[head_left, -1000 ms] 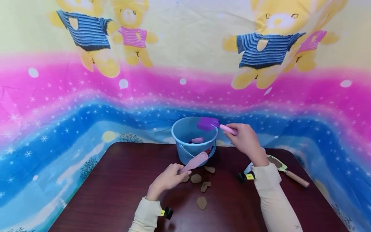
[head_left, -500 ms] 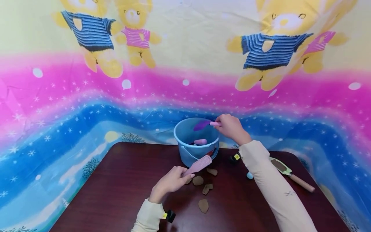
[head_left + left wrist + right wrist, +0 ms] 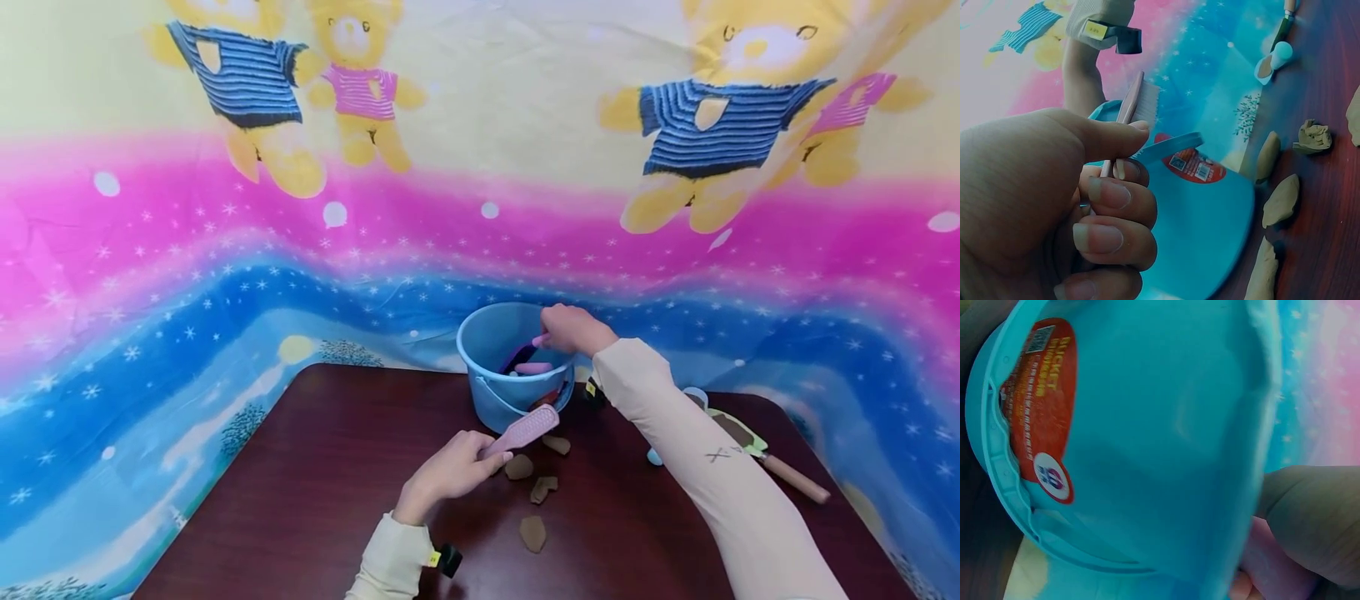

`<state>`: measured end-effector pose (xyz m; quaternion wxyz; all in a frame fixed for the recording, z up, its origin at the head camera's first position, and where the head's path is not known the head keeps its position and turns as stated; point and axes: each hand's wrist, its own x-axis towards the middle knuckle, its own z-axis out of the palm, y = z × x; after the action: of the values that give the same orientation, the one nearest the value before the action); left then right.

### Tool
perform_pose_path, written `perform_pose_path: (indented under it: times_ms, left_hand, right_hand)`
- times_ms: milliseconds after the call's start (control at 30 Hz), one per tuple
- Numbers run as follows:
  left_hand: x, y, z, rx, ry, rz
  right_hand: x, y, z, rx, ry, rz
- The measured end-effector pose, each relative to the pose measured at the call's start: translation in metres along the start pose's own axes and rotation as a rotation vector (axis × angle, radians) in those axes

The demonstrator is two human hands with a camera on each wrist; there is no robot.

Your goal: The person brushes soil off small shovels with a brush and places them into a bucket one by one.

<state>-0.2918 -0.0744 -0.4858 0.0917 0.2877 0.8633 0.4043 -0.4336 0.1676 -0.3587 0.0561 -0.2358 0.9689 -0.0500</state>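
Observation:
My left hand [image 3: 453, 467] grips the handle of a pink brush [image 3: 531, 425], held tilted in front of the blue bucket [image 3: 497, 406]. Pale bristles [image 3: 1147, 105] show in the left wrist view. Over the bucket's right rim, my right hand [image 3: 573, 327] pinches the pink handle of a small purple shovel [image 3: 517, 357], whose dark blade points down inside. Another pink handle [image 3: 533, 367] lies in the bucket. In the right wrist view the bucket wall [image 3: 1147, 444] fills much of the picture, hiding the shovel's blade.
Several brown clay-like pieces [image 3: 533, 533] lie on the dark table [image 3: 337, 492] before the bucket. At the right, a green trowel with a wooden handle [image 3: 797, 479] holds brown material. A light blue scoop [image 3: 1264, 70] lies beside it. A printed cloth [image 3: 480, 150] hangs behind.
My right hand has moved left to the bucket's rim and tipped the shovel down inside it. The left hand keeps holding the brush in nearly the same place.

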Motion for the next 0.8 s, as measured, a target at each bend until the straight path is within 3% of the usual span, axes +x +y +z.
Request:
perform_pose_path:
  times_ms: [433, 800]
  left_hand:
    - [0.002, 0.001, 0.000, 0.001, 0.006, -0.004]
    - [0.002, -0.001, -0.001, -0.005, 0.004, -0.023]
  right_hand:
    - [0.008, -0.005, 0.019, 0.015, -0.106, 0.005]
    - [0.013, -0.004, 0.020, 0.013, -0.144, 0.008]
